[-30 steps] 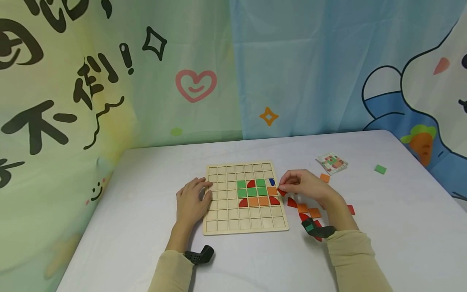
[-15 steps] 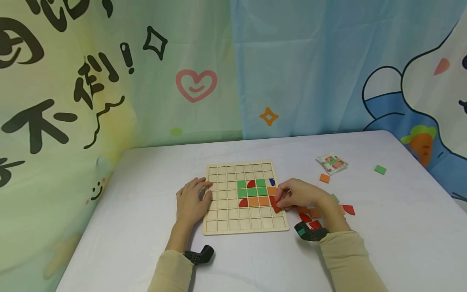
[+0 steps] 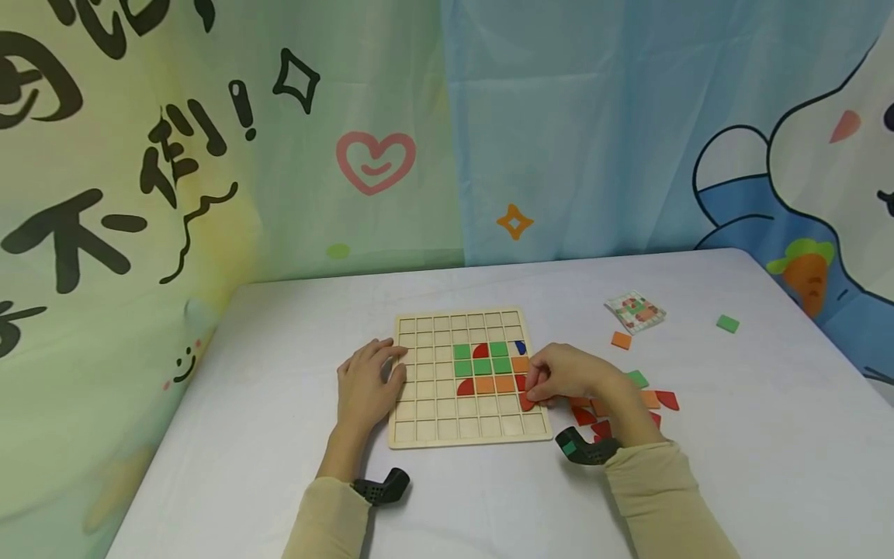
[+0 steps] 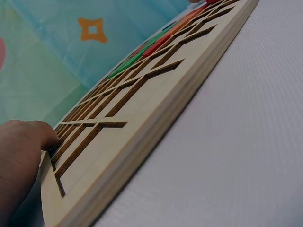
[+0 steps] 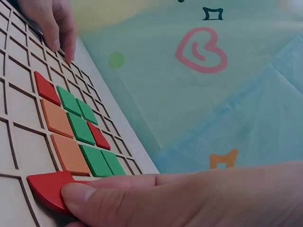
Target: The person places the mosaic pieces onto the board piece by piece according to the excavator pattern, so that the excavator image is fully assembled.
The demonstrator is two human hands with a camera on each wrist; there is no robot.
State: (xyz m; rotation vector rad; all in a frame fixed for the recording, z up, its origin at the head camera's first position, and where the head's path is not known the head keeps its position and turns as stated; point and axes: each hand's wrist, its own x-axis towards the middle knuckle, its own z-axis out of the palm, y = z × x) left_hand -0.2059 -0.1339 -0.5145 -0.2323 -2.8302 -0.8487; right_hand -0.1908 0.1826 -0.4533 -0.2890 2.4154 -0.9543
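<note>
Along the board's (image 3: 427, 429) left edge in the head view, the left hand (image 3: 368, 388) rested, thumb parted from its loosely extended fingers. Over the board's right side, the right hand (image 3: 567, 371) pinched a red piece (image 3: 527, 403) between thumb and fingers. Right of the board lay loose tiles (image 3: 667, 401), and off its far right corner, cards (image 3: 635, 311). From the left wrist, only part of the left hand showed, touching the board's edge. From the right wrist, the thumb pressed the red piece — near orange tiles (image 5: 69, 154) set in the board.
</note>
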